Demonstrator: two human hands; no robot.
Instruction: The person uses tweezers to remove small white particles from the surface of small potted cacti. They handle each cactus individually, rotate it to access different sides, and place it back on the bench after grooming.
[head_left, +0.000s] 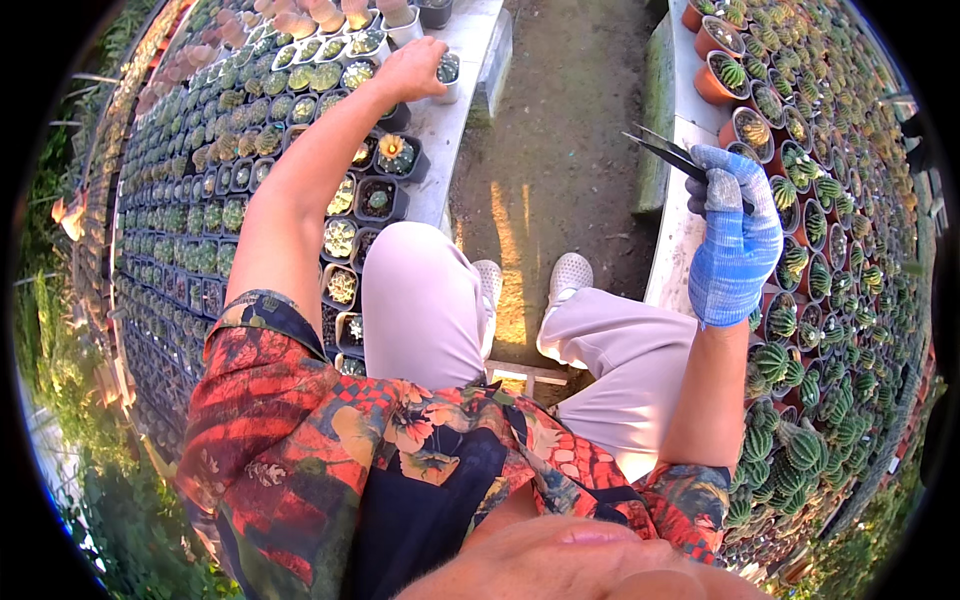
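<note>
My bare left hand (412, 69) reaches out to the front edge of the left bench. Its fingers are around a small pale pot with a dark green, white-flecked cactus (448, 69); part of the pot is hidden behind them. In a blue-and-white knitted glove with dark fingertips, my right hand (733, 232) holds dark tweezers (671, 156) over the edge of the right bench. The tweezer tips point up and left, slightly apart, with nothing visible between them. Near my left forearm, a potted cactus with a yellow-orange flower (396, 154) stands in a black square pot.
Rows of black square pots with small cacti (217, 217) cover the left bench (442, 127). Ribbed cacti in orange-brown pots (814, 225) crowd the right bench (675, 247). Between them runs a dirt aisle (547, 112), where my feet in perforated clogs (570, 274) rest.
</note>
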